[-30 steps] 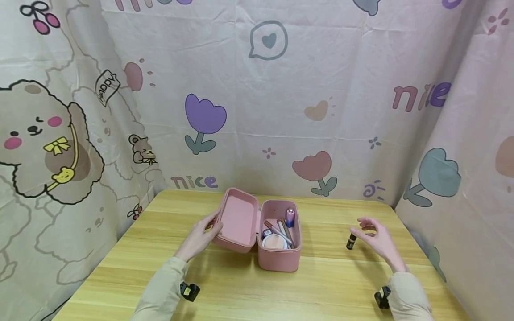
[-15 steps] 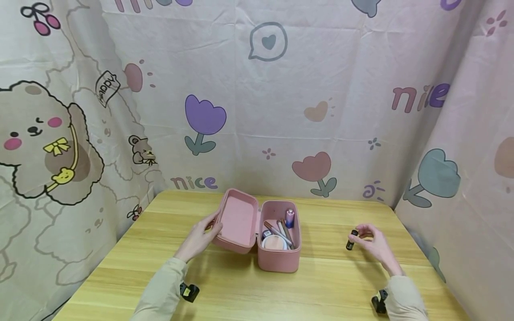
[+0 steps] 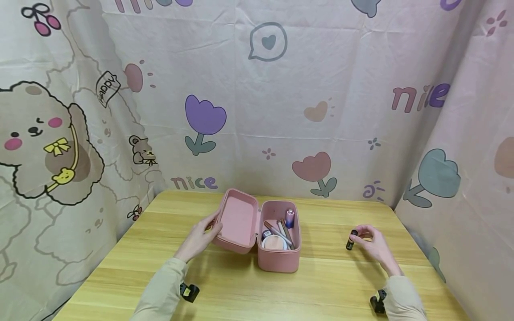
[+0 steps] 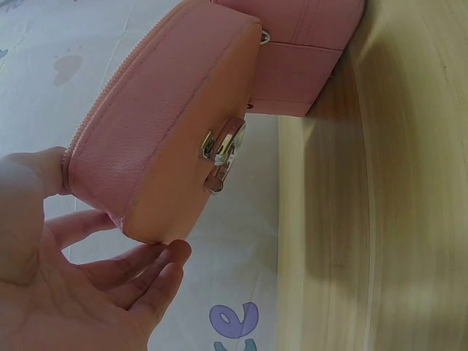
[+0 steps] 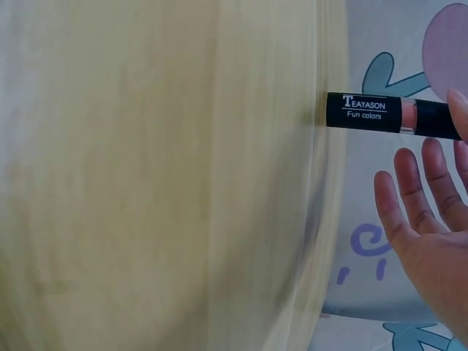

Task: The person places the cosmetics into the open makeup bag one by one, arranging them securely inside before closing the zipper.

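Note:
A pink zippered cosmetic case (image 3: 279,261) stands on the table with its lid (image 3: 238,218) folded out to the left. My left hand (image 3: 201,236) grips the lid's outer edge, thumb on the rim and fingers beneath; the left wrist view shows the lid's metal clasp (image 4: 223,153). Inside the case lie a round compact (image 3: 275,242), several slim pencils or pens (image 3: 281,229) and a pink-purple tube (image 3: 290,218). At the right, my right hand (image 3: 375,243) pinches the top of a small black lipstick tube (image 5: 365,112), which stands upright on or just above the table.
A wood-grain table (image 3: 321,290) carries the case and the tube. Printed curtains (image 3: 257,111) hang close behind the table and along both sides. Small black camera mounts (image 3: 189,292) sit at the wrists.
My right hand has moved slightly left and down and taken hold of the lipstick tube's top. The left hand and the case have stayed in place.

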The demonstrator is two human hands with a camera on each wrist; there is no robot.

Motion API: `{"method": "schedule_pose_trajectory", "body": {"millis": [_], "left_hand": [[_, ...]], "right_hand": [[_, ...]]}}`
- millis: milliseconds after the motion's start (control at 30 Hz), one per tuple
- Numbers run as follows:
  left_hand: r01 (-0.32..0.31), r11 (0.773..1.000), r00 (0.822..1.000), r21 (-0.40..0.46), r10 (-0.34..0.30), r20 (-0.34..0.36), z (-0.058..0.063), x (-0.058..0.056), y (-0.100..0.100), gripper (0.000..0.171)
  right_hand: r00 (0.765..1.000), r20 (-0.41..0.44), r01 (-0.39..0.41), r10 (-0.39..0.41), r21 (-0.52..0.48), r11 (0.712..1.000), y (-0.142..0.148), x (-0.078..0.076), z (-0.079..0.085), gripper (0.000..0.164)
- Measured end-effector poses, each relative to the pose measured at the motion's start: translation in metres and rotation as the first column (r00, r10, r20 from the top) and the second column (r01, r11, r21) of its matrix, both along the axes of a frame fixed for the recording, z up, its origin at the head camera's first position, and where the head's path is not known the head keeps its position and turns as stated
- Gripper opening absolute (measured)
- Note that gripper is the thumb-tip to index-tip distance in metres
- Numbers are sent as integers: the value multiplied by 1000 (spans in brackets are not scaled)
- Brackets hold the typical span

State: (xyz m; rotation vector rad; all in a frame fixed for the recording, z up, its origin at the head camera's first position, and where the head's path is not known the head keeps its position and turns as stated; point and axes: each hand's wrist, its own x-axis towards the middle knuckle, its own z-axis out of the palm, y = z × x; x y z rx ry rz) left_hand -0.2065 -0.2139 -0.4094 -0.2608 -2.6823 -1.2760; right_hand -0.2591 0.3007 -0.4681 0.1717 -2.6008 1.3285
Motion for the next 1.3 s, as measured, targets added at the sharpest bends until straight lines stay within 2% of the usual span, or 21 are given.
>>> {"method": "schedule_pose_trajectory", "body": {"millis": [400, 667, 1000, 1300], "left_hand": [[-1, 1000, 1000, 7, 1, -2, -2, 0, 0, 56], [1, 1000, 1000, 8, -1, 4, -1, 0, 0, 56], [-1, 1000, 1000, 13, 1, 20, 1, 1, 1, 56], [-3, 1000, 1000, 2, 3, 21, 0, 1, 0, 56]], "right_hand": [[1000, -24, 3, -3, 31, 1000, -4, -2, 1, 32], [999, -44, 23, -23, -7, 1000, -15, -5, 6, 29], [995, -100, -7, -7, -140, 990, -27, -12, 8, 24], [993, -114, -28, -1, -252, 967, -44, -13, 18, 31]]}}
